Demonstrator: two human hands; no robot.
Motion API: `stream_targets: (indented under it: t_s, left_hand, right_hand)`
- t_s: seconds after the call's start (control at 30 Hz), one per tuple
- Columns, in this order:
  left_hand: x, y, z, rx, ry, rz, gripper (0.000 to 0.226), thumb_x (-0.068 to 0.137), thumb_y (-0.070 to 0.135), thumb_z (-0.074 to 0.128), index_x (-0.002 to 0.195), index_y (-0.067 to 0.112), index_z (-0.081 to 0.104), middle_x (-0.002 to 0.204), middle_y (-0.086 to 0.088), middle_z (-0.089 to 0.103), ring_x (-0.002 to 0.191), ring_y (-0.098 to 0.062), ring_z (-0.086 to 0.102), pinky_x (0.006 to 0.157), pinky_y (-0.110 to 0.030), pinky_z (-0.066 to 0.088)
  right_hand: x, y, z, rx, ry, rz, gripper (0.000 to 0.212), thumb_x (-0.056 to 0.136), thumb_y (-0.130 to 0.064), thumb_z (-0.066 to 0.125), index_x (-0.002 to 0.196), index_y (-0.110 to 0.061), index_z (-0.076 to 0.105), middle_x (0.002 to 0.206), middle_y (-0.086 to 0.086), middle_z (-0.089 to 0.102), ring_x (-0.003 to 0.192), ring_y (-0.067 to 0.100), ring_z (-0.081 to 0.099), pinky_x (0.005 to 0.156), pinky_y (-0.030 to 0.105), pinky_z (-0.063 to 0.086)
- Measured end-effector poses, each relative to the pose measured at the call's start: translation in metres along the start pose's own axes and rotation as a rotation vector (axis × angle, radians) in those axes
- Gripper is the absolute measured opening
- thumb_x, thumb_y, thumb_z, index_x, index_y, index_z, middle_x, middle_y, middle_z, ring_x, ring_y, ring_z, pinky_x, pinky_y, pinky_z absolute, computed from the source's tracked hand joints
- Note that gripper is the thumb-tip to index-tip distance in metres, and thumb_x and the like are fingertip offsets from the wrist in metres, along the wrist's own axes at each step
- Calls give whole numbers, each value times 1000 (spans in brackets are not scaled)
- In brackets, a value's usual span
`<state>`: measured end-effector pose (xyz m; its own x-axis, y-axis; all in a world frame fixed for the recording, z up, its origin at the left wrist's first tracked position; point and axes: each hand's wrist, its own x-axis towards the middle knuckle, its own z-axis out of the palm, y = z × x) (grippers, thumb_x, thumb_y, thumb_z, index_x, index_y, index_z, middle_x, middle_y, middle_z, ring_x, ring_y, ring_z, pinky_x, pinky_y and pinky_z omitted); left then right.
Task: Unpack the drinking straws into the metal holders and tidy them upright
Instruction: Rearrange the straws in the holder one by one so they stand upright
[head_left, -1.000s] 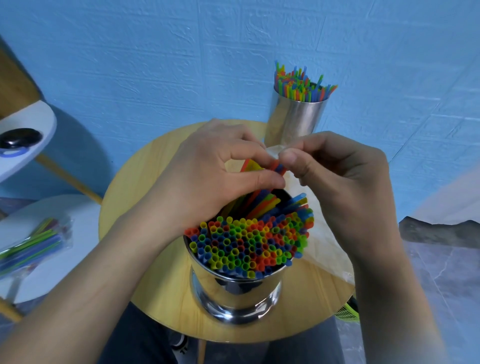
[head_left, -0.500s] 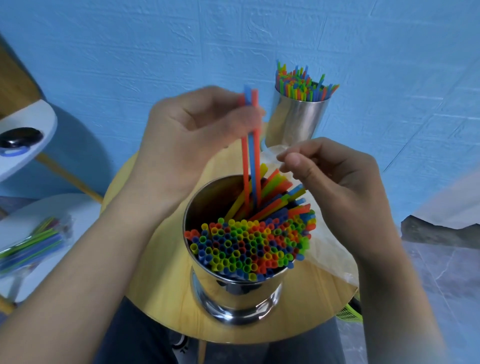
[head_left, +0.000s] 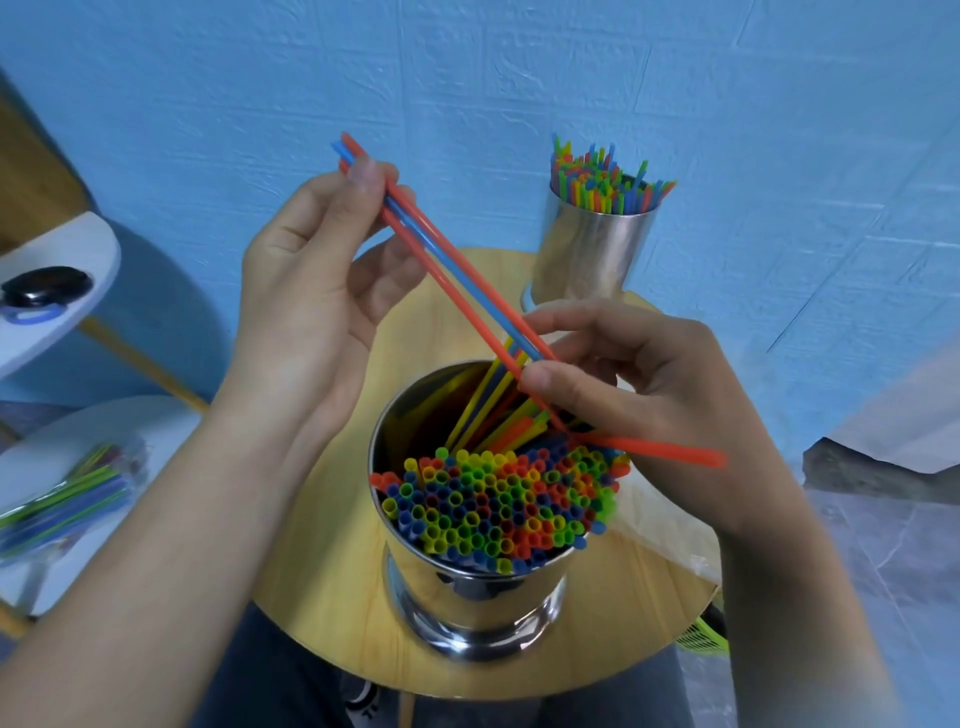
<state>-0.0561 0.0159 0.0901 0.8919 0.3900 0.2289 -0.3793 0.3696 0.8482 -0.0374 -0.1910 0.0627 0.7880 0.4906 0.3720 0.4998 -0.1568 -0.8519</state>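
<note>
L hand (head_left: 311, 312) pinches few straws (head_left: 457, 270); R hand (head_left: 639, 374) pinches low part; prob. next: stand them up in near holder (head_left: 483, 608).

Far holder (head_left: 592, 254) stands behind near holder (head_left: 467, 603) on the table (head_left: 322, 597).

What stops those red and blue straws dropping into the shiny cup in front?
Nothing blocks them outright. The red and blue straws, pinched by the left hand and right hand, hang over the near holder. Packed straws fill its near half and leaning straws cross the back, leaving only the far-left gap free.
</note>
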Motion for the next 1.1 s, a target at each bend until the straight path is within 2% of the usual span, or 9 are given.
stream_targets:
  t_s: [0.2,0.27,0.4,0.53,0.63,0.73,0.8,0.97,1.1]
  left_hand:
    - [0,2,-5,59,9,9,11,99,25,60,94,17,65,85,8,69,72,-6,66,66,-20,55]
    - [-1,3,-5,66,-16,17,10,97,26,61,94,17,64,86,8,69,72,-7,66,65,-21,55]
    - [-5,4,-3,76,-52,31,10,93,27,61,93,18,63,84,8,69,72,-8,67,65,-21,55]
    - [-6,5,-4,81,-66,44,14,88,31,62,93,18,61,84,9,70,72,-7,67,64,-21,55]
    - [-5,2,-7,74,-54,26,18,85,32,64,95,17,62,86,7,71,70,-8,67,64,-21,55]
    - [-2,-1,-10,104,-29,11,14,91,27,64,100,17,63,88,5,72,70,-9,68,66,-22,56]
    - [0,-2,-12,204,12,58,14,97,22,64,111,17,64,88,4,74,69,-12,70,67,-24,57]
    - [-1,-7,-20,660,-32,336,55,93,25,73,140,38,49,90,7,76,64,-16,73,69,-36,61]
    - [-6,-7,-31,1186,-187,592,43,97,47,63,139,49,53,74,20,68,58,-3,61,70,-36,55]
  right_hand:
    - [2,-6,-3,-27,-45,33,27,82,-37,79,108,-41,73,84,-10,76,71,7,53,68,18,41]
    - [4,-8,-4,-26,-73,62,28,82,-34,79,110,-39,73,81,-11,76,67,7,53,68,21,42]
    - [6,-10,-5,-5,-107,115,22,89,-26,78,109,-35,74,80,-5,77,78,39,62,68,46,49]
    - [6,-11,-5,-25,-129,134,17,93,-22,76,107,-29,75,81,-6,78,82,33,69,80,56,54]
    - [5,-11,-4,15,-139,145,13,93,-18,74,104,-26,77,84,-3,79,84,30,74,84,55,57]
    - [4,-12,-4,30,-123,159,14,93,-18,74,102,-26,78,81,-2,79,83,28,74,79,42,58]
    - [4,-12,-5,27,-116,165,13,92,-18,73,102,-24,78,81,-1,79,82,24,74,78,37,59]
    - [4,-12,-6,43,-104,181,14,92,-14,73,98,-25,78,78,0,79,75,9,74,73,26,59]
    - [5,-12,-5,68,-107,200,15,92,-12,73,99,-24,79,77,2,78,73,8,73,70,22,58]
